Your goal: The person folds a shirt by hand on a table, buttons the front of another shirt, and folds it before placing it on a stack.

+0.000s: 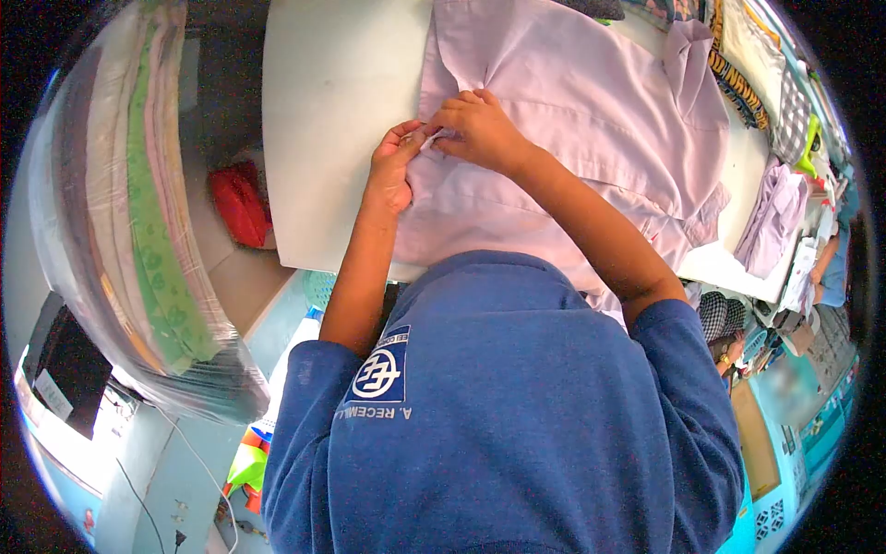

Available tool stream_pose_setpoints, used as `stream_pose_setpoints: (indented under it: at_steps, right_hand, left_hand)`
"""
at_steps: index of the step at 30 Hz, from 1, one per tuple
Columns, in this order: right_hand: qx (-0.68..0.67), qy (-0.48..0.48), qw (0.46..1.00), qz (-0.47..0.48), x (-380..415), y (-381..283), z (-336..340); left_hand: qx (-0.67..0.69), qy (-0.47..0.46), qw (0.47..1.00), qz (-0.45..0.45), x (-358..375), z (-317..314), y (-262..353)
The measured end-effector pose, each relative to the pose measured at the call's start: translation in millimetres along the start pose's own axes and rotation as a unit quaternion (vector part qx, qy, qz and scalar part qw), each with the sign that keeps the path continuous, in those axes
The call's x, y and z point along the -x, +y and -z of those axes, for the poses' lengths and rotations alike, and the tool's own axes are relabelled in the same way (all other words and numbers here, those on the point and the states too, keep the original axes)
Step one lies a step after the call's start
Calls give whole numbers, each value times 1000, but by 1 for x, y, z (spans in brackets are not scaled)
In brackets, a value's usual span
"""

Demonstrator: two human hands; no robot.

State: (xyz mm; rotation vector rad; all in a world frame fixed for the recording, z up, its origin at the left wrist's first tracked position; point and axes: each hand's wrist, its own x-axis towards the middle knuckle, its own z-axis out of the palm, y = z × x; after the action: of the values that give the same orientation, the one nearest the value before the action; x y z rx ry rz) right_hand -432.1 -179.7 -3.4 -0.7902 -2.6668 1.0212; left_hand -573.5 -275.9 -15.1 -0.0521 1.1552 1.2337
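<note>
A pale lilac shirt [572, 102] lies spread over the white tabletop [341, 120], its near part hanging toward my body. At the shirt's left edge, my left hand [395, 166] pinches a small fold of the cloth between thumb and fingers. Close beside it on the right, my right hand [480, 129] has its fingers bent over the same edge, gripping the fabric. The fingertips of both hands nearly meet there. What exactly lies under the right fingertips is partly hidden.
Plastic-wrapped hanging clothes [138, 203] stand at the left, with a red cloth item [240, 203] near the table's left side. Folded garments [771, 217] and a checked cloth [792, 120] lie at the right. Part of another person's arm [824, 263] shows at the far right.
</note>
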Motion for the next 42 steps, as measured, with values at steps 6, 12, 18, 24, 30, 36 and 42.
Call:
stream_pose_setpoints:
  at_steps: [6,12,18,24,30,36,42]
  right_hand:
    - [55,26,998,9,0,-7,0]
    - [73,4,997,-15,-5,-8,-4]
    - [83,-31,994,-67,-10,-10,-1]
    - [-2,-40,993,-113,-8,-12,-1]
    - [-100,-125,969,-186,-16,-5,4]
    - [-131,-117,959,-220,-15,-9,18]
    - [-123,189,970,-90,-3,-4,-5]
  left_hand:
    - [-120,57,986,-97,2,-13,-6]
    - [-337,104,922,-161,8,-16,-6]
    - [-382,44,898,-214,17,-14,-5]
    - [-377,99,896,-212,13,-12,-13]
    - [-381,122,889,-221,20,-23,-11]
    - [-372,76,875,-300,27,-33,-6]
    - [-262,101,929,-242,21,-28,-4]
